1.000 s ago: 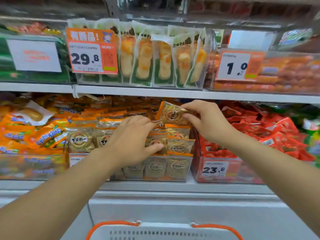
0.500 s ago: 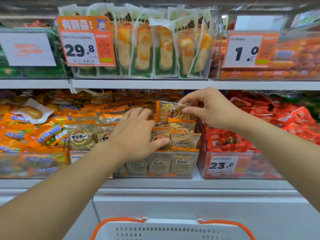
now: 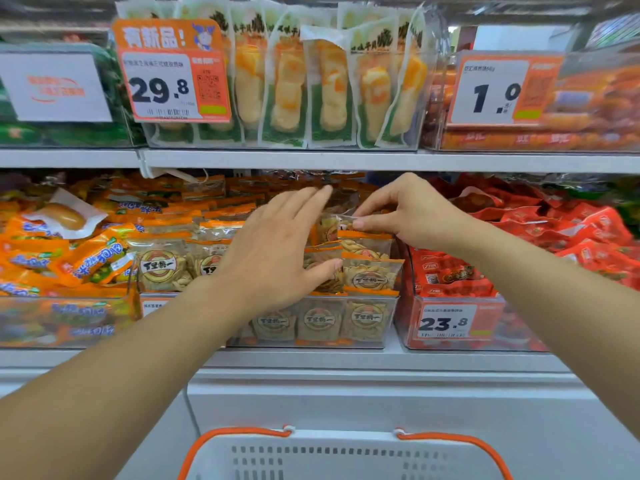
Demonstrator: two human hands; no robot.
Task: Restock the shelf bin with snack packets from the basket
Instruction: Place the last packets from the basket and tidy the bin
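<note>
Right hand [image 3: 412, 216]: grip narrow, pinching snack packet [image 3: 334, 226] over clear shelf bin [image 3: 388, 320] | left hand [image 3: 277, 251]: fingers spreading flat, pressing stacked packets [image 3: 370, 271] | basket [image 3: 346, 455]: sitting below shelf.

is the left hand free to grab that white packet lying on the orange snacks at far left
Probably yes: the left hand is open, holding nothing, and the white packet lies uncovered atop the orange snack packets, open from the front.

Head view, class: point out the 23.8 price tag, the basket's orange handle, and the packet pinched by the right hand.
23.8 price tag [image 3: 446, 322]: head view, on the printed digits.
Basket handle [image 3: 239, 434]: head view, left orange bar.
Pinched packet [image 3: 329, 227]: head view, exposed left half.
</note>
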